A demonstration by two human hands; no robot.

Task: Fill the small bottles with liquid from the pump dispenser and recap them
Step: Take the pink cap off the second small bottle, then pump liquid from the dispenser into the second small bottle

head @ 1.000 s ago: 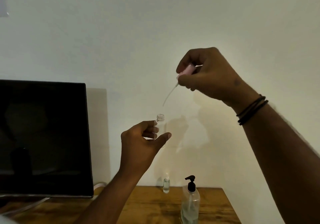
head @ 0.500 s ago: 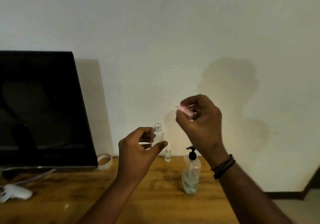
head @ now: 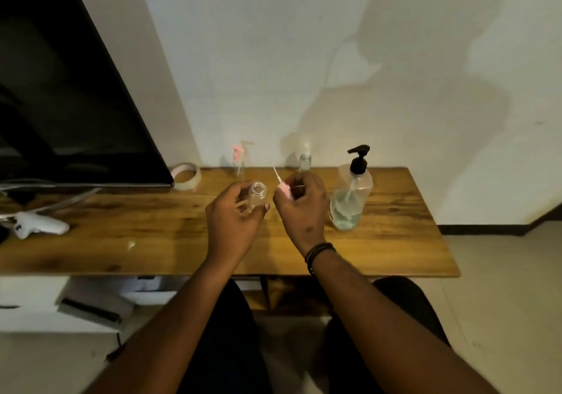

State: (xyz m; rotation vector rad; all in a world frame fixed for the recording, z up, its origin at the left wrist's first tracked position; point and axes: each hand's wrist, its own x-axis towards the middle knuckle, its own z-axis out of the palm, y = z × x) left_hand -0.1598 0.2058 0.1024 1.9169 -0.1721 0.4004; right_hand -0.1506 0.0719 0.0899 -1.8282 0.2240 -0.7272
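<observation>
My left hand (head: pixel 234 220) grips a small clear open bottle (head: pixel 257 194) above the wooden table (head: pixel 152 235), its mouth facing up. Just to its right, my right hand (head: pixel 302 208) pinches a pink spray cap (head: pixel 285 189) whose thin white tube points up and away. A clear pump dispenser (head: pixel 349 196) with a black pump head stands to the right of my right hand, about a third full of liquid. Two more small bottles stand at the table's back edge: one with a pink cap (head: pixel 239 159) and one clear-capped (head: pixel 305 158).
A dark monitor (head: pixel 60 89) fills the left. A tape roll (head: pixel 186 176) lies by its corner, and a white controller (head: pixel 36 226) and cables lie at far left. The white wall runs directly behind the table. Boxes sit on the floor under the table's left.
Both hands came down from in front of the wall to just over the table, close together. The camera tilted downward, bringing the whole tabletop and my lap into view.
</observation>
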